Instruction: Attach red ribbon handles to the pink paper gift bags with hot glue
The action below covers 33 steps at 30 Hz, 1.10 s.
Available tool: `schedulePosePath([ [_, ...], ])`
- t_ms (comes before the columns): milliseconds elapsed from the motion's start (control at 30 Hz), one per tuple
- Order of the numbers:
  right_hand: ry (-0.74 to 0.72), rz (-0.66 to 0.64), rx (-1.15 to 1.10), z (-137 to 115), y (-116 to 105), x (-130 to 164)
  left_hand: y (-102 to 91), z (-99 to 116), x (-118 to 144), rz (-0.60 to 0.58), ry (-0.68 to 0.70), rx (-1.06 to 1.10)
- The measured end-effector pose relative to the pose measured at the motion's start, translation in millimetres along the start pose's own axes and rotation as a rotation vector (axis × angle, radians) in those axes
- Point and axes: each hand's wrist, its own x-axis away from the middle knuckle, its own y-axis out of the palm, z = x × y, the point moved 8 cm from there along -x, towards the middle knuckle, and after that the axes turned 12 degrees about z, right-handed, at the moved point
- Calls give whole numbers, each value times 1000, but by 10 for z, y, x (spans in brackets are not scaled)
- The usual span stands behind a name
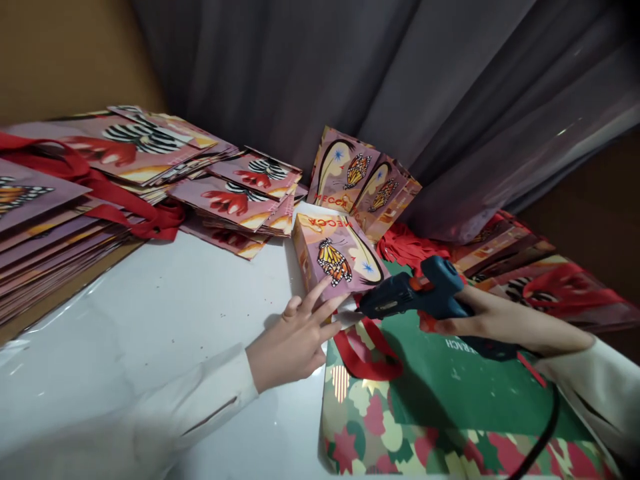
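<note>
A hot glue gun (390, 297), dark blue with an orange trigger, is gripped in my right hand (490, 317). Its nozzle points left at a small white flap by the open end of a pink paper gift bag (333, 233) printed with a butterfly. That bag lies on its side, bulging into a box shape. My left hand (295, 340) rests with fingers spread at the bag's near edge, fingertips touching it. A red ribbon (367, 363) loops down from below the flap. The contact between nozzle and flap is too small to make out.
Flat printed bags are stacked on the white table (165, 333) at the left, with red ribbon (115, 207) across them. Two bags (350, 170) stand behind. Red ribbons (407, 247) and more bags (530, 267) lie right. A green patterned bag (480, 393) and black cord (543, 437) are nearby.
</note>
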Motion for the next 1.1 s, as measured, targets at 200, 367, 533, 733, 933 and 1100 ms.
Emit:
schedulePosePath([
  [200, 385, -35, -183, 559, 196, 274, 15, -10, 2, 9, 10, -15],
  [367, 417, 19, -391, 608, 389, 369, 9, -14, -2, 14, 13, -29],
  [533, 652, 52, -747, 776, 643, 586, 24, -18, 10, -18, 0, -14],
  [733, 647, 53, -1183, 1081, 845, 789, -7, -34, -3, -8, -6, -28],
  [933, 708, 240, -1498, 1593, 842, 926, -5, -53, 1, 38, 23, -74],
  [1100, 677, 560, -1662, 1917, 479, 948, 16, -60, 2, 40, 37, -111],
])
